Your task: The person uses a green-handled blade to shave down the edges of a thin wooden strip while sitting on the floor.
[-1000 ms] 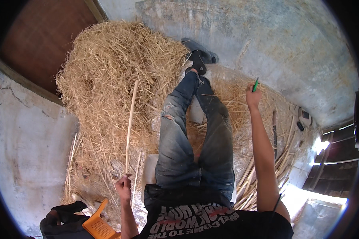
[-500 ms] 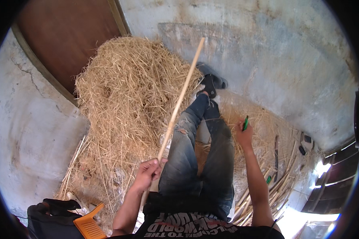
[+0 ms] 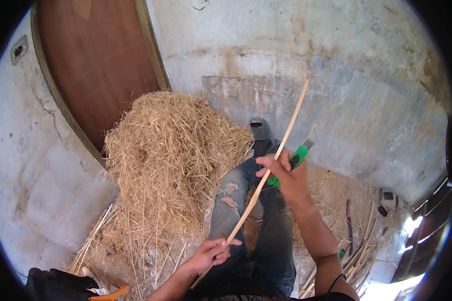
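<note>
A long, pale bamboo stick (image 3: 249, 207) slants across my legs, its far tip pointing up and to the right. My left hand (image 3: 212, 254) pinches it close to the lower end. In my right hand (image 3: 288, 175) is a green utility knife (image 3: 299, 155) with its blade out, the handle lying across the palm. The thumb and fingers of that same hand also touch the stick above its middle. The blade points away from the stick, toward the wall.
A big heap of straw (image 3: 171, 145) lies left of my legs, against a brown door (image 3: 95, 60). On the right are a bundle of sticks (image 3: 359, 263) and a dark blade-like strip (image 3: 349, 226). A black bag (image 3: 52, 285) sits at lower left. A stained wall (image 3: 346, 85) stands ahead.
My right hand, with the knife, has come in from the right to the stick. The stick has swung rightward and my left hand has shifted slightly right and down. The view has tilted up.
</note>
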Available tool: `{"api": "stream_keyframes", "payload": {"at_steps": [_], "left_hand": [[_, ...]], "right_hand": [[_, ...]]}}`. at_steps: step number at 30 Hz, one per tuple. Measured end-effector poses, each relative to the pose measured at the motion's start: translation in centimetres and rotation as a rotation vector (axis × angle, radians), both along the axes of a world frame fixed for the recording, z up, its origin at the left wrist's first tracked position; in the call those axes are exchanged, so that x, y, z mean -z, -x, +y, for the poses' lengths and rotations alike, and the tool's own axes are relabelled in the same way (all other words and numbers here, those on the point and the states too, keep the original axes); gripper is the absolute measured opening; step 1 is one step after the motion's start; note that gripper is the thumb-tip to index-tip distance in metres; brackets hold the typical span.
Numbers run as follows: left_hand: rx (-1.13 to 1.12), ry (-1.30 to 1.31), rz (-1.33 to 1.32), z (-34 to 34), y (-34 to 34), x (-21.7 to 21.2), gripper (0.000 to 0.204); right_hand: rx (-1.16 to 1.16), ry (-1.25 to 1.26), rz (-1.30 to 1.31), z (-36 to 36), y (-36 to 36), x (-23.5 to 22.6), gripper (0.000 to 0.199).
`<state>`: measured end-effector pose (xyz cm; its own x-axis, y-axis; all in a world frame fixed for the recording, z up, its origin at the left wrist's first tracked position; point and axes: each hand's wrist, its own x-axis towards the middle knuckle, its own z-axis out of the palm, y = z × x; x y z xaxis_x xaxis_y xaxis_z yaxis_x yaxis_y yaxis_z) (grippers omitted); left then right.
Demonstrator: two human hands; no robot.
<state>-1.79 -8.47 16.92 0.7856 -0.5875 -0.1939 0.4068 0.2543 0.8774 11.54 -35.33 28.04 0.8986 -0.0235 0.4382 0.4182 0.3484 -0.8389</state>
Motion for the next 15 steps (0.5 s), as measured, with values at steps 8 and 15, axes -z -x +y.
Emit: {"api": "stream_keyframes", "payload": {"at_steps": [8, 15], "left_hand": [[0.167, 0.062, 0.154, 4.0, 2.9, 1.9, 0.054], [0.014, 0.089, -0.269, 2.6, 0.0, -1.3, 0.066]], "right_hand": [[0.232, -0.128, 0.045, -4.7, -3.9, -4.1, 0.041], [-0.041, -0.095, 0.144, 3.3, -2.9, -3.6, 0.043]]}}
